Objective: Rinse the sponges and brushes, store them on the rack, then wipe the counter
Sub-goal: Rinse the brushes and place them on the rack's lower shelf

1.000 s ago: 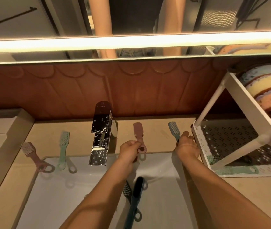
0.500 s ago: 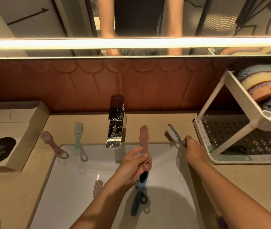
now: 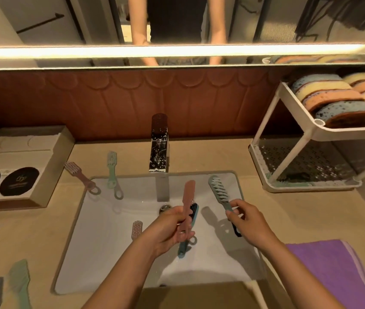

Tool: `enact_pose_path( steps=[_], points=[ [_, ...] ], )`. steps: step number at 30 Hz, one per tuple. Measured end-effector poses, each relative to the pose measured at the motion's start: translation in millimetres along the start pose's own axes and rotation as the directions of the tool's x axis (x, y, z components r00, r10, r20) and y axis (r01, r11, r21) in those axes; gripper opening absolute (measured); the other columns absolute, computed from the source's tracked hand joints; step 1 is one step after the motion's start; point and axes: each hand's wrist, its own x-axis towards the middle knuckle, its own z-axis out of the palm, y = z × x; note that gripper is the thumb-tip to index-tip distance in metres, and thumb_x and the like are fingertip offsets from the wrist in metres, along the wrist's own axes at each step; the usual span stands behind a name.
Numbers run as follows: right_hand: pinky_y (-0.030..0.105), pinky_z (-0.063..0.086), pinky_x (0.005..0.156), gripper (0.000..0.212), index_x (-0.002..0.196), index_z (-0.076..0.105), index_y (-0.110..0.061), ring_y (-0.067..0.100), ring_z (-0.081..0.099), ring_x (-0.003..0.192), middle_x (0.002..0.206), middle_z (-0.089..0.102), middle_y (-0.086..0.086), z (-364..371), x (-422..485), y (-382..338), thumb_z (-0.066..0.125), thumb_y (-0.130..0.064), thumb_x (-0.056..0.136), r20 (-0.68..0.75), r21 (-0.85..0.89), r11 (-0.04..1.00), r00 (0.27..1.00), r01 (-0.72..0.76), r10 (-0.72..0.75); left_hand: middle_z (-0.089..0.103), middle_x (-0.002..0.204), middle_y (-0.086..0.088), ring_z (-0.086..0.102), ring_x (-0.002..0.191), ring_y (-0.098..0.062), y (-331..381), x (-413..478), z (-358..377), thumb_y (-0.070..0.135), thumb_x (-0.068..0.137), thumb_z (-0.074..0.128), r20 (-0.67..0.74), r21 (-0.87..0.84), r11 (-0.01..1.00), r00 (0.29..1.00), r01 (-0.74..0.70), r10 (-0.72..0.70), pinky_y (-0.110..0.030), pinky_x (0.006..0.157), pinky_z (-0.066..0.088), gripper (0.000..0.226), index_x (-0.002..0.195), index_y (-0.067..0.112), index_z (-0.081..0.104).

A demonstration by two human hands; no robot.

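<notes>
Over the white sink (image 3: 101, 241) the left hand (image 3: 172, 228) holds a pink brush (image 3: 188, 197) upright, its grip curled round the lower handle and the brush's flat back facing the camera. The right hand (image 3: 247, 221) has its grip pinching the handle of a grey-green brush (image 3: 218, 192) between thumb and fingers, with the bristles up and the head tilted away toward the tap (image 3: 159, 143). The two held brushes are apart, both above the basin. In the basin lie a dark teal brush (image 3: 183, 248), partly behind the left hand, and a small pink brush (image 3: 137, 228). On the bench (image 3: 210, 157) left of the tap lie a second pink brush (image 3: 78, 175) and a pale green brush (image 3: 111, 168). The rack (image 3: 344, 131) stands at the right with sponges (image 3: 333, 97) on its upper tier. The dim lower tier holds something dark, perhaps a brush. A purple cloth (image 3: 337, 270) lies on the bench by the right forearm.
</notes>
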Motion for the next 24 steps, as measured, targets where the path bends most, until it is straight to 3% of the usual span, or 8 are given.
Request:
enact_pose_path(
  steps=[3, 6, 8, 11, 14, 16, 20, 24],
  points=[
    [0.029, 0.038, 0.058, 0.019, 0.08, 0.057, -0.036, 0.011, 0.046, 0.051, 0.068, 0.051, -0.006, -2.6, -20.1, -4.9, 0.059, -0.02, 0.089, -0.012, 0.019, 0.999, 0.999, 0.046, -0.045, 0.041, 0.051, 0.004, 0.037, 0.039, -0.006, -8.8, -8.0, 0.2, 0.008, 0.097, 0.033, -0.095, -0.015, 0.999, 0.995, -0.032, 0.031, -0.018, 0.041, 0.035, 0.025, 0.085, 0.011, 0.056],
    [0.029, 0.04, 0.058, 0.024, 0.079, 0.054, -0.044, 0.006, 0.049, 0.05, 0.073, 0.058, -0.008, -7.5, -36.5, -10.3, 0.06, -0.023, 0.088, -0.023, -0.056, 0.994, 0.995, 0.091, -0.092, 0.034, 0.047, 0.006, 0.028, 0.035, -0.005, -12.8, -17.7, 2.9, 0.033, 0.098, 0.037, -0.123, -0.053, 0.997, 0.991, -0.055, 0.049, -0.016, 0.035, 0.025, 0.031, 0.089, 0.01, 0.057],
    [0.021, 0.036, 0.054, 0.021, 0.083, 0.053, -0.045, -0.002, 0.052, 0.056, 0.075, 0.061, -0.012, -12.1, -49.9, -13.3, 0.059, -0.026, 0.089, -0.007, -0.14, 0.981, 0.991, 0.134, -0.136, 0.029, 0.047, 0.007, 0.024, 0.036, -0.005, -15.5, -27.8, 7.1, 0.043, 0.094, 0.043, -0.105, -0.05, 0.995, 0.992, -0.081, 0.076, -0.016, 0.033, 0.022, 0.035, 0.089, 0.01, 0.056],
    [0.014, 0.035, 0.054, 0.011, 0.095, 0.059, -0.038, -0.008, 0.052, 0.065, 0.072, 0.058, -0.018, -19.4, -63.9, -15.2, 0.057, -0.028, 0.09, 0.039, -0.24, 0.952, 0.982, 0.189, -0.185, 0.03, 0.048, 0.007, 0.027, 0.039, -0.006, -20.5, -38.4, 15.5, 0.04, 0.09, 0.053, -0.03, 0.112, 0.976, 0.982, -0.185, 0.189, -0.017, 0.037, 0.025, 0.031, 0.095, 0.01, 0.058],
    [0.021, 0.035, 0.061, 0.018, 0.108, 0.062, -0.031, 0.002, 0.05, 0.074, 0.08, 0.059, -0.017, -27.0, -71.4, -12.4, 0.055, -0.031, 0.09, 0.078, -0.359, 0.905, 0.973, 0.229, -0.216, 0.036, 0.053, 0.004, 0.032, 0.041, -0.008, -27.9, -41.8, 25.8, 0.04, 0.086, 0.058, -0.018, 0.348, 0.895, 0.952, -0.281, 0.306, -0.024, 0.042, 0.027, 0.028, 0.091, 0.013, 0.063],
    [0.027, 0.031, 0.066, 0.023, 0.114, 0.059, -0.033, 0.011, 0.047, 0.086, 0.092, 0.06, -0.013, -33.0, -74.6, -10.8, 0.053, -0.033, 0.092, 0.096, -0.432, 0.871, 0.972, 0.233, -0.213, 0.037, 0.052, 0.005, 0.032, 0.039, -0.006, -29.9, -42.9, 34.2, 0.036, 0.087, 0.059, -0.028, 0.351, 0.884, 0.94, -0.31, 0.341, -0.022, 0.042, 0.027, 0.022, 0.084, 0.014, 0.063],
    [0.025, 0.029, 0.067, 0.028, 0.12, 0.056, -0.033, 0.013, 0.043, 0.09, 0.105, 0.062, -0.007, -43.6, -75.2, -9.7, 0.049, -0.035, 0.093, 0.135, -0.497, 0.834, 0.971, 0.24, -0.199, 0.038, 0.05, 0.006, 0.031, 0.039, -0.004, -26.8, -42.1, 49.0, 0.03, 0.089, 0.059, -0.023, 0.368, 0.872, 0.934, -0.323, 0.356, -0.018, 0.04, 0.026, 0.022, 0.075, 0.013, 0.058],
    [0.023, 0.036, 0.077, 0.035, 0.127, 0.053, -0.03, 0.009, 0.047, 0.098, 0.107, 0.054, -0.009, -56.8, -74.2, -11.3, 0.053, -0.033, 0.092, 0.103, -0.402, 0.883, 0.97, 0.244, -0.221, 0.039, 0.057, 0.0, 0.031, 0.046, -0.008, -21.6, -37.0, 63.5, 0.032, 0.089, 0.058, -0.042, 0.41, 0.853, 0.928, -0.321, 0.37, -0.02, 0.043, 0.025, 0.023, 0.075, 0.015, 0.058]
  ],
)
